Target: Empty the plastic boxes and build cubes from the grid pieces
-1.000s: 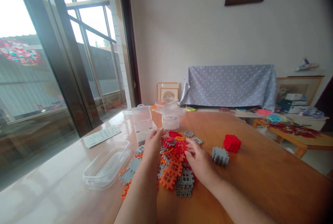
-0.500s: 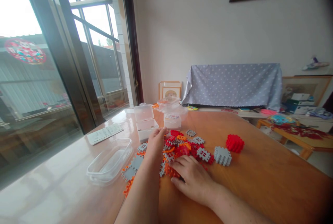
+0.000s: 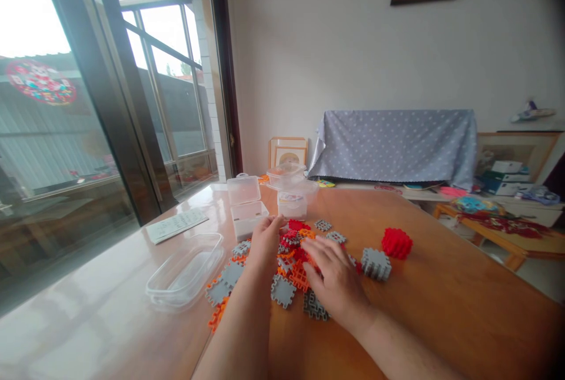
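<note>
A loose pile of toothed plastic building tiles in red, orange and grey (image 3: 300, 274) lies on the table before me. My left hand (image 3: 265, 237) is at the pile's left back side, fingers curled together; whatever they hold is hidden. Over the right part of the pile is my right hand (image 3: 334, 271), its fingers stretched out and partly spread, covering some tiles. A grey flat tile (image 3: 283, 290) and a dark grey tile (image 3: 314, 306) lie at the front. To the right stand a grey stack of tiles (image 3: 376, 264) and a red stack of tiles (image 3: 396, 243).
A clear lidless container (image 3: 185, 274) sits on the left, with a printed sheet (image 3: 177, 225) behind it. An open hinged plastic box (image 3: 249, 221) and stacked clear containers (image 3: 292, 192) stand beyond the pile. The wooden table (image 3: 441, 309) stretches right.
My right hand has lifted off the near tiles and moved forward and slightly right over the pile. Grey tiles at the front are now uncovered. My left hand stays nearly still.
</note>
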### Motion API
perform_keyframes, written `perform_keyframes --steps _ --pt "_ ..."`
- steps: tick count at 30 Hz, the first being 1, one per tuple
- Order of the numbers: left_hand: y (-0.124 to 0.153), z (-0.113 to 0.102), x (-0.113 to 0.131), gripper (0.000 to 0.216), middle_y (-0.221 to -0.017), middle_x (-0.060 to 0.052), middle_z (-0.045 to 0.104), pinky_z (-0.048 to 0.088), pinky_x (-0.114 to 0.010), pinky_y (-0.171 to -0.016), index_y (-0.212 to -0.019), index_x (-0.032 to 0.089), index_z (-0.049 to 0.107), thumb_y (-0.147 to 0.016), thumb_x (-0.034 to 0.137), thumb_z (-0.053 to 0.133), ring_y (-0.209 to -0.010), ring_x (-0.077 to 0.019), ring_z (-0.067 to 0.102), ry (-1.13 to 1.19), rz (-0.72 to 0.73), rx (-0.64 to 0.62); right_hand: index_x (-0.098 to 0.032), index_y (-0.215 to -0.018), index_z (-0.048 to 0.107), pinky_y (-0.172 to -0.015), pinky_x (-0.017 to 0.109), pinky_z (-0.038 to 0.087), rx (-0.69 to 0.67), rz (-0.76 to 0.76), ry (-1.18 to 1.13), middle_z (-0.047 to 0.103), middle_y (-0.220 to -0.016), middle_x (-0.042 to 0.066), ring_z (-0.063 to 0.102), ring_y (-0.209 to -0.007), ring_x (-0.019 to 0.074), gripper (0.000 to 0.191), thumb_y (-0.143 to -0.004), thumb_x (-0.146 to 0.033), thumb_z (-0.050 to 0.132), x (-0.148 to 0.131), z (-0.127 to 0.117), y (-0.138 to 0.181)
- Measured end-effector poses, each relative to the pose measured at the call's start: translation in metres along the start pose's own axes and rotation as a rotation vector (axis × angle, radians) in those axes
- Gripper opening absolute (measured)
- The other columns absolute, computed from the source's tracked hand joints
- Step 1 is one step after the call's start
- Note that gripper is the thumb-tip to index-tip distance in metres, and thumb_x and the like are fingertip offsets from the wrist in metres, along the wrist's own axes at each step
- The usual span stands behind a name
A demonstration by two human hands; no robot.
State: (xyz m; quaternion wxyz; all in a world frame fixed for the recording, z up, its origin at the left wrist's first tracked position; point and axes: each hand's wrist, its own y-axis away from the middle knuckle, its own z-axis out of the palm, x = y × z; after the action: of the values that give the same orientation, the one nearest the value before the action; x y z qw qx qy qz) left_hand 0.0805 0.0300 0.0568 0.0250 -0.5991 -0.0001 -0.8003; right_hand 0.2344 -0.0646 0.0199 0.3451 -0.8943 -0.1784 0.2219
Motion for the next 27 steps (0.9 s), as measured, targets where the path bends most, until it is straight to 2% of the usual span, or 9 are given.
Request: perform_keyframes --steps 3,6,8,10,13,16,21,24,27 --pt "0.001 0.003 -0.001 0.05 -0.092 -0.007 0.073 0.043 -0.029 -0.073 -0.093 0.017 0.067 -0.065 0.056 0.08 -0.077 -0.0171 0.064 -0.007 0.003 -0.019 -0.031 -0.13 0.062 -0.111 0.051 0.04 -0.203 -0.078 -0.049 0.069 -0.13 0.002 0.052 -0.129 0.0283 0.037 -0.094 -0.027 0.061 -0.024 -0.007 0.004" --pt "0.002 0.005 -0.003 0.05 -0.094 -0.008 0.073 0.043 -0.029 -0.074 -0.094 0.016 0.068 -0.068 0.057 0.078 -0.079 -0.0173 0.065 -0.021 0.013 -0.03 -0.032 -0.13 0.059 -0.111 0.057 0.034 -0.393 -0.105 -0.081 0.07 -0.128 0.001 0.047 -0.133 0.0312 0.043 -0.089 -0.035 0.069 -0.037 -0.008 0.01" --pt "0.002 0.007 -0.004 0.051 -0.096 -0.009 0.073 0.043 -0.028 -0.074 -0.096 0.016 0.068 -0.069 0.058 0.077 -0.081 -0.0178 0.065 -0.028 0.016 -0.043 -0.029 -0.129 0.058 -0.11 0.057 0.033 -0.467 -0.131 -0.075 0.071 -0.128 0.002 0.045 -0.136 0.0319 0.043 -0.089 -0.039 0.069 -0.037 -0.005 0.013" --pt "0.003 0.008 -0.004 0.053 -0.096 -0.009 0.073 0.042 -0.027 -0.071 -0.098 0.015 0.069 -0.07 0.06 0.076 -0.081 -0.0179 0.065 -0.042 0.013 -0.058 -0.026 -0.122 0.061 -0.108 0.053 0.034 -0.482 -0.158 -0.056 0.073 -0.123 0.004 0.047 -0.134 0.0309 0.033 -0.092 -0.039 0.066 -0.035 -0.002 0.014" --pt "0.004 0.01 -0.003 0.054 -0.095 -0.009 0.073 0.041 -0.026 -0.068 -0.098 0.015 0.069 -0.07 0.061 0.076 -0.08 -0.0175 0.064 -0.06 0.009 -0.077 -0.024 -0.108 0.066 -0.102 0.047 0.036 -0.421 -0.179 -0.052 0.076 -0.108 0.004 0.057 -0.121 0.0267 0.017 -0.098 -0.034 0.057 -0.031 0.002 0.013" --pt "0.006 0.013 -0.004 0.05 -0.091 -0.008 0.072 0.043 -0.026 -0.068 -0.095 0.016 0.068 -0.07 0.058 0.077 -0.079 -0.0173 0.064 -0.063 0.016 -0.095 -0.025 -0.101 0.069 -0.093 0.04 0.039 -0.299 -0.118 -0.12 0.076 -0.097 0.002 0.064 -0.101 0.0214 0.018 -0.1 -0.029 0.052 -0.025 0.0 0.008" --pt "0.012 0.02 -0.005 0.045 -0.084 -0.005 0.07 0.043 -0.025 -0.067 -0.091 0.017 0.067 -0.074 0.058 0.075 -0.072 -0.015 0.06 -0.117 0.015 -0.179 -0.024 -0.102 0.07 -0.078 0.031 0.042 -0.053 0.189 -0.359 0.071 -0.086 0.001 0.062 -0.082 0.0178 0.024 -0.102 -0.034 0.048 -0.004 -0.016 0.0" --pt "0.018 0.024 -0.003 0.044 -0.088 -0.006 0.071 0.043 -0.026 -0.069 -0.092 0.017 0.068 -0.077 0.058 0.073 -0.074 -0.0152 0.061 -0.177 0.012 -0.242 -0.021 -0.102 0.07 -0.068 0.028 0.044 0.016 0.387 -0.557 0.067 -0.078 0.0 0.059 -0.072 0.0169 0.033 -0.101 -0.045 0.047 0.013 -0.025 -0.004" --pt "0.025 0.028 -0.002 0.043 -0.088 -0.006 0.07 0.041 -0.026 -0.067 -0.091 0.017 0.069 -0.08 0.058 0.069 -0.073 -0.0148 0.06 -0.21 -0.018 -0.348 -0.019 -0.104 0.071 -0.069 0.029 0.047 0.085 0.49 -0.667 0.069 -0.08 0.001 0.061 -0.075 0.0184 0.039 -0.098 -0.052 0.051 0.029 -0.027 -0.007"
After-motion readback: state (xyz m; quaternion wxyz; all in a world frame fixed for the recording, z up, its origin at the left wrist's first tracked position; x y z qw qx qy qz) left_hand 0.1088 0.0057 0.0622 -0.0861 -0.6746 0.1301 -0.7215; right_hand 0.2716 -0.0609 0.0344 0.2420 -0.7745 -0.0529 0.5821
